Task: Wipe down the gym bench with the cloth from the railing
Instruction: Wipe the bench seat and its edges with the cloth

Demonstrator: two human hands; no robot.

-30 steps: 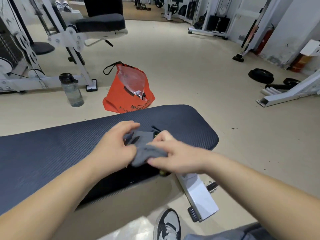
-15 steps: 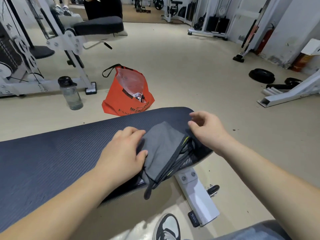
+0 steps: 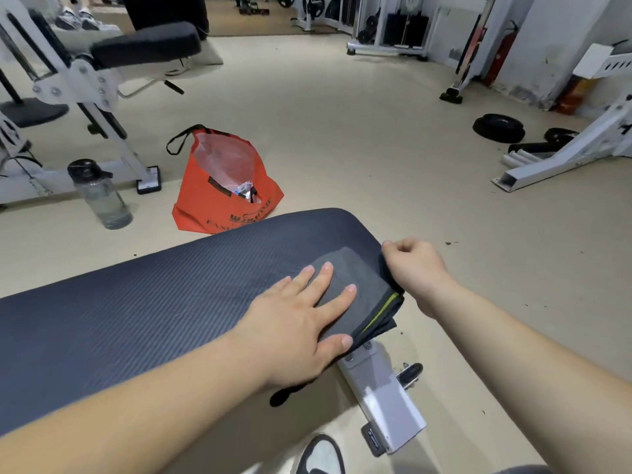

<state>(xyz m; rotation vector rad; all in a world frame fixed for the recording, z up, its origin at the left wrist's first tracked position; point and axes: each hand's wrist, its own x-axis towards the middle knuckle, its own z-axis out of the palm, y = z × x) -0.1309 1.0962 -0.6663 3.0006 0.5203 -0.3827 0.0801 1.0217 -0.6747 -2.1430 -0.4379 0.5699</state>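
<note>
A dark ribbed gym bench [image 3: 154, 302] stretches from the left to the middle of the view. A grey cloth [image 3: 359, 278] with a black and yellow-green edge lies folded flat on the bench's right end. My left hand [image 3: 301, 323] rests flat on the cloth, fingers spread, pressing it down. My right hand [image 3: 413, 268] pinches the cloth's right edge at the end of the bench. A black strap of the cloth hangs down below my left hand.
An orange bag [image 3: 222, 186] and a water bottle [image 3: 99, 193] stand on the floor beyond the bench. The bench's white leg [image 3: 386, 398] juts out below. White machine frames [image 3: 78, 83] stand at the left, weight plates [image 3: 499, 126] at the right. My shoe [image 3: 321, 456] is at the bottom.
The cloth went from bunched between both hands to spread and folded flat on the bench's end. My left hand flattened on it; my right hand moved right to its edge.
</note>
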